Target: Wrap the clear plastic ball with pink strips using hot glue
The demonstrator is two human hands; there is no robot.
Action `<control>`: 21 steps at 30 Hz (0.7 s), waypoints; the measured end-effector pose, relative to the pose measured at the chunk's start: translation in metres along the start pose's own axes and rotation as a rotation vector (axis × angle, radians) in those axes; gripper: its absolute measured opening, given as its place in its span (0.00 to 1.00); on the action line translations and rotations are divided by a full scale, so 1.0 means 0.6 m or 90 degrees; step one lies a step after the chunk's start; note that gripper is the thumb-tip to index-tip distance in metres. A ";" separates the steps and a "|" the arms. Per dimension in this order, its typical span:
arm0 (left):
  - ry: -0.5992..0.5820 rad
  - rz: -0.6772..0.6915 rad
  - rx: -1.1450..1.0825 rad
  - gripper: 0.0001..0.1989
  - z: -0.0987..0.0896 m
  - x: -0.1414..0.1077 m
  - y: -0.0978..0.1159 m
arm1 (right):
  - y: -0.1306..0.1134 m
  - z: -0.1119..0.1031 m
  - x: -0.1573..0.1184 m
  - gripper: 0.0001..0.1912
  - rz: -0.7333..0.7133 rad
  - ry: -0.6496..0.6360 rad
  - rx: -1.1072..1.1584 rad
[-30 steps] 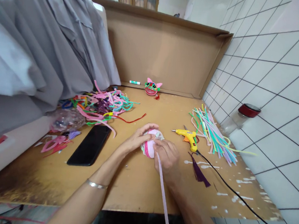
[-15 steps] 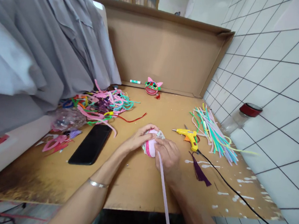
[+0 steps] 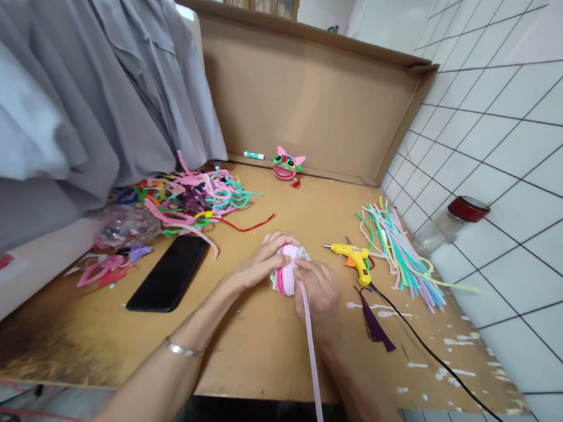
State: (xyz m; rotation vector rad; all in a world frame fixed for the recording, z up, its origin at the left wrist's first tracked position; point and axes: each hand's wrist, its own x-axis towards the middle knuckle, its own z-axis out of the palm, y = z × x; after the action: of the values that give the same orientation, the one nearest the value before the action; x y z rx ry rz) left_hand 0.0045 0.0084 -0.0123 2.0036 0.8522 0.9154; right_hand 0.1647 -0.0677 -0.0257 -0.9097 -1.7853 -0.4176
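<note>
A small rounded craft piece (image 3: 286, 283), wrapped in pink and pale lilac pipe cleaners, sits between both hands over the middle of the table. My left hand (image 3: 267, 260) is closed on its left side, thumb pressed on the front. On the other side my right hand (image 3: 317, 290) pinches at its surface, fingers curled. From under the right fingers a long lilac pipe cleaner (image 3: 313, 365) trails down past the table's front edge. A yellow glue gun (image 3: 354, 257) lies just right of the right hand, its black cord running to the lower right.
Tangled pipe cleaners (image 3: 213, 190) pile up at left, behind a black phone (image 3: 169, 273). At right lie straight pipe cleaners (image 3: 402, 254), a glass jar (image 3: 448, 225) and a purple tassel (image 3: 375, 325). A colourful animal-head figure (image 3: 286, 164) and a glue stick (image 3: 254, 156) stand by the cardboard (image 3: 303, 99).
Both hands stay on the craft piece; my right fingers and the left thumb have shifted slightly over its front. The trailing pipe cleaner has swung a little to the right.
</note>
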 end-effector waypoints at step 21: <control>-0.026 0.060 0.047 0.17 0.000 -0.004 0.007 | 0.023 0.010 -0.013 0.08 0.011 0.028 0.004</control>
State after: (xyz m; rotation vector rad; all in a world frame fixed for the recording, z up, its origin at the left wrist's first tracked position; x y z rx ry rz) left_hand 0.0044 0.0047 -0.0095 2.1341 0.7845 0.9033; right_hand 0.1726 -0.0576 -0.0373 -0.9045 -1.7364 -0.4173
